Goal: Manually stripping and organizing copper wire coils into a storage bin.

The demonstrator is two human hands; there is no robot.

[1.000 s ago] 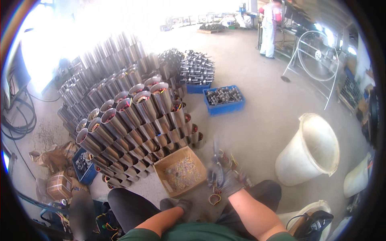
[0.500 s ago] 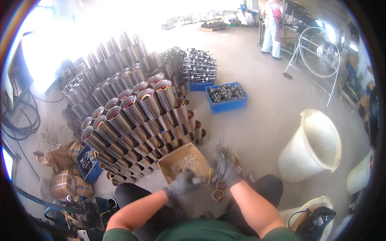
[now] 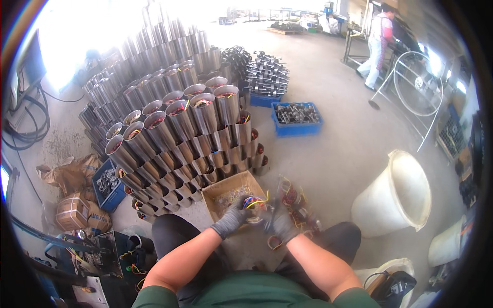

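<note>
My left hand [image 3: 230, 219], in a grey glove, is closed round a wound motor stator [image 3: 253, 206] with blue, red and yellow wires sticking out of its top. My right hand [image 3: 281, 222], also gloved, is close to the stator's right side; motion smears its fingers, so its grip is unclear. Just beyond the left hand stands an open cardboard box [image 3: 215, 192] with small scraps in its bottom. On the floor past my right hand lie several more windings [image 3: 292, 197] with red and coloured wires. A single wire ring [image 3: 274, 242] lies nearer, between my knees.
Stacked steel cylinders [image 3: 179, 128] with windings inside rise at the left. Blue crates [image 3: 298, 129] of metal parts stand beyond. A large white tub [image 3: 390, 195] is at the right. A co-worker [image 3: 377, 46] stands far right near a wheeled frame [image 3: 418, 84]. A carton [image 3: 72, 210] sits at left.
The stator with its coloured wires now shows in my left hand, which has risen slightly. My right hand has moved a little left towards it. The co-worker has turned and shifted; the view has tilted.
</note>
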